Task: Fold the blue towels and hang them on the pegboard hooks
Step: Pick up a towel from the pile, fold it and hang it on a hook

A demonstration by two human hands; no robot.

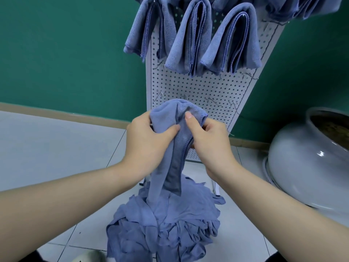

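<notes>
On pale tiled floor (56, 167) — towel pile (164, 224)

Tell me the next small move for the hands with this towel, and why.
Probably lift the towel clear and spread it for folding: both the left hand and right hand grip it bunched, and its tail still hangs into the pile.

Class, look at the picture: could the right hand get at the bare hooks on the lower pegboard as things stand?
Probably yes. The bare hooks sit just above and behind the right hand with nothing between them, but that hand and the left hand both grip a towel, so it would arrive carrying it.
</notes>
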